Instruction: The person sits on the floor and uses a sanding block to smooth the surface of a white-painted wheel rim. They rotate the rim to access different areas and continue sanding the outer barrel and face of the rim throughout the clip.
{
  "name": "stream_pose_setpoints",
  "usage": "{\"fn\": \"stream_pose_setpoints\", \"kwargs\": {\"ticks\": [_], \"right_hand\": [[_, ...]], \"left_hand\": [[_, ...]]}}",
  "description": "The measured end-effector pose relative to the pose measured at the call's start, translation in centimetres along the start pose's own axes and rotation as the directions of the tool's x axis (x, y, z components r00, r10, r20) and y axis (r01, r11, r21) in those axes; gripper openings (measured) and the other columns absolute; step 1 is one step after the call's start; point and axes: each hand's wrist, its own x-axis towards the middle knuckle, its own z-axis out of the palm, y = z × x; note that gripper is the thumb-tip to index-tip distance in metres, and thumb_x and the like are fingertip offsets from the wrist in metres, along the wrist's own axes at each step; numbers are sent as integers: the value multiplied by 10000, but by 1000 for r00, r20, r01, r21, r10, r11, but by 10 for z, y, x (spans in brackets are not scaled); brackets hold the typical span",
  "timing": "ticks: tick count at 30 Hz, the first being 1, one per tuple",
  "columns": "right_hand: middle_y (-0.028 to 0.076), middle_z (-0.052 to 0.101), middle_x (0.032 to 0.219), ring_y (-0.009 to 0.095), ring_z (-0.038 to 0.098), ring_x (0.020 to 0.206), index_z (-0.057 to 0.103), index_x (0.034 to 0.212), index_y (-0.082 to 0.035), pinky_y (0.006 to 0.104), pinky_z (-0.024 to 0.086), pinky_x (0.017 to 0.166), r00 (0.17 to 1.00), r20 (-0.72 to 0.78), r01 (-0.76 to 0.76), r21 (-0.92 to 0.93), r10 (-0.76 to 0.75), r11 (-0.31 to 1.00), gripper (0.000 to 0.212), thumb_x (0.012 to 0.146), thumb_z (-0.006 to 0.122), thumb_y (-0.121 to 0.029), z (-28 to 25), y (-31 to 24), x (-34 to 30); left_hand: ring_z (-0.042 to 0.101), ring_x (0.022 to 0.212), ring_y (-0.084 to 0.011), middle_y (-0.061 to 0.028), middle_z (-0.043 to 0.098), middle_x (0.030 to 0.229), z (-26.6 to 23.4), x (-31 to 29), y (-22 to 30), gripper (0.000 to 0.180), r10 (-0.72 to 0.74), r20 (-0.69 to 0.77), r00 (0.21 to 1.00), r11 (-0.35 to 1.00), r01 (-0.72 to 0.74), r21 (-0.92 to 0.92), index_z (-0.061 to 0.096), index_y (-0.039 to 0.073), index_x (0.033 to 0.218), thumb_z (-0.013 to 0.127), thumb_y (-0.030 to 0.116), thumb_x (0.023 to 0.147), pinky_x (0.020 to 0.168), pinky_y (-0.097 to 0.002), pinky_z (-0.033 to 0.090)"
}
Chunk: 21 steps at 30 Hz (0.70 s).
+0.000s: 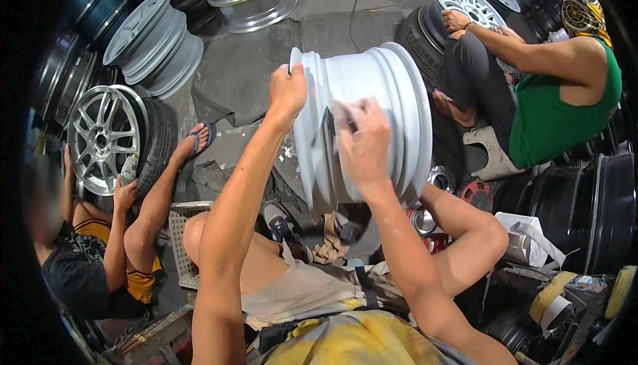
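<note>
A light-grey wheel rim (362,76) stands on its edge in front of me, its barrel facing up. My left hand (288,91) is closed over the rim's left lip, thumb and fingers gripping the edge. My right hand (363,136) is closed against the barrel's surface, with bent fingers blurred by motion. A thin greyish piece shows at its fingertips, too smeared to name. The rim's lower part stands between my bent legs.
At left a person holds a silver spoked wheel (102,140) with a tyre; at right another in a green top (565,109) handles a white wheel (468,3). Bare rims (156,46) stand behind. A plastic basket (183,232) sits by my left leg, a white container (525,235) at right.
</note>
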Motion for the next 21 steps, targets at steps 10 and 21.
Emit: {"fn": "stream_pose_setpoints", "kwargs": {"ticks": [10,21], "right_hand": [[105,661,1057,292,665,956,695,1247,-69,394,546,815,964,187,211,-110,-189,971,459,803,698,45,-69,16,-46],[13,606,1363,302,466,1369,701,1237,-138,576,288,1141,864,352,502,-638,-359,583,327,956,607,-276,-57,66,38]], "left_hand": [[686,1016,-430,-312,696,987,1,13,-14,421,-9,-12,1000,999,10,39,649,-99,1039,518,299,995,868,-473,503],[656,1074,-476,-336,685,1068,-4,14,-14,455,83,-71,994,980,-68,188,665,-106,1064,540,324,982,938,-496,496]]}}
